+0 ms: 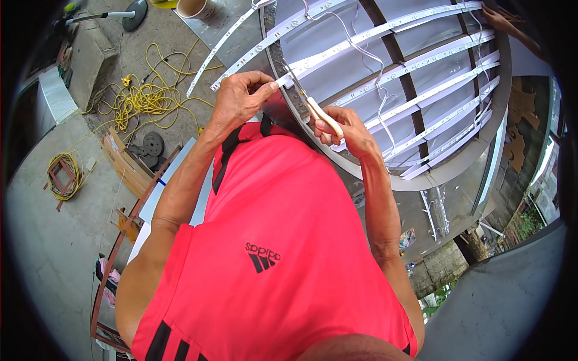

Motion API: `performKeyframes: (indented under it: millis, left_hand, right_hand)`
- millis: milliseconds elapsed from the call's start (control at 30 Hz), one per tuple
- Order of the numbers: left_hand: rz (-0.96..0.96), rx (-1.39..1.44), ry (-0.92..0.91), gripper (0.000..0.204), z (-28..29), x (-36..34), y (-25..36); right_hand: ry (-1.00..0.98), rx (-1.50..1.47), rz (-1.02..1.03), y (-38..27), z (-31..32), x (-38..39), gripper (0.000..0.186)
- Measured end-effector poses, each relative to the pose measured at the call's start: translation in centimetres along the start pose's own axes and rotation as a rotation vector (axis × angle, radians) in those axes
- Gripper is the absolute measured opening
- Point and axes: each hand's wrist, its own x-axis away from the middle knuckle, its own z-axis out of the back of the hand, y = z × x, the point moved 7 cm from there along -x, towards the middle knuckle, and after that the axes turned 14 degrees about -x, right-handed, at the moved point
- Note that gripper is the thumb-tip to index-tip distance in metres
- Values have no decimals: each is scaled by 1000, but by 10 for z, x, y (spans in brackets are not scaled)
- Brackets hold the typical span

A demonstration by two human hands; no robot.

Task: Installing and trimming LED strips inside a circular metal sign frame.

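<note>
White LED strips run in rows across a round metal frame with white backing and dark crossbars; a thin white wire snakes over them. My left hand pinches the end of a white strip at the frame's left rim. My right hand grips scissors with white handles, their blades angled up-left beside that strip, near the rim. Whether the blades touch the strip I cannot tell. Two loose strip ends stick out past the rim at upper left.
Another person's hand is at the upper right of the frame. On the concrete at left lie tangled yellow cords, a coiled hose, dark discs and boards. A cup stands on a metal sheet.
</note>
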Motion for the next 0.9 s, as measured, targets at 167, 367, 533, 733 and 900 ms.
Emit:
performKeyframes:
  millis: [167,367,533,733,900]
  left_hand:
    - [8,5,-6,21,0,0,-1]
    - [15,1,-15,21,0,-1,0]
    - [-1,-21,-21,20,-1,-2,1]
    - [-12,-50,-5,17,-2,-3,-2]
    - [-12,-34,1,18,-2,-4,-3]
  right_hand:
    - [-2,29,3,1,1,-2,59]
    - [-2,55,26,-2,1,-4,58]
    - [10,58,43,3,1,-5,58]
    - [29,6,111,10,2,-7,55]
    - [51,-103,117,11,5,-4,39]
